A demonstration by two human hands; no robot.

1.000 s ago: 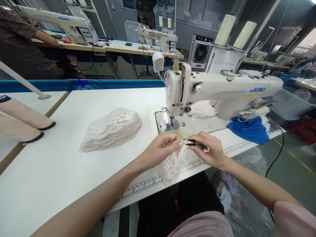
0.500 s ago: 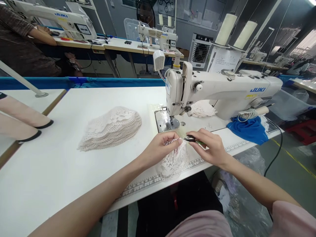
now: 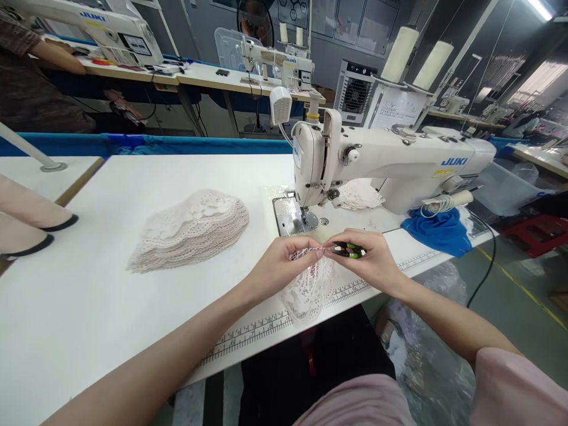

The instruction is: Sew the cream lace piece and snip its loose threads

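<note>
My left hand (image 3: 286, 263) is closed, pinching the top edge of a white lace piece (image 3: 308, 290) that hangs over the table's front edge. Beside it, my right hand (image 3: 370, 260) holds small thread snips (image 3: 348, 249) with black and green parts. The right fingertips meet the left ones at the lace edge, where the snips' tips are hidden. Just behind both hands is the needle area of a white sewing machine (image 3: 386, 157). To the left lies a stack of lace pieces (image 3: 190, 231), and another lace pile (image 3: 360, 194) sits behind the machine's needle end.
A printed ruler (image 3: 257, 331) runs along the front edge of the white table (image 3: 89, 307). Blue cloth (image 3: 437, 231) and a thread cone lie at the machine's right end. Two beige leg-like forms (image 3: 26, 219) stick in from the left. A co-worker's arm (image 3: 57, 56) shows behind.
My right hand has moved inward until its fingertips meet the left ones at the lace, and the snips have turned back into the palm. The view has shifted slightly.
</note>
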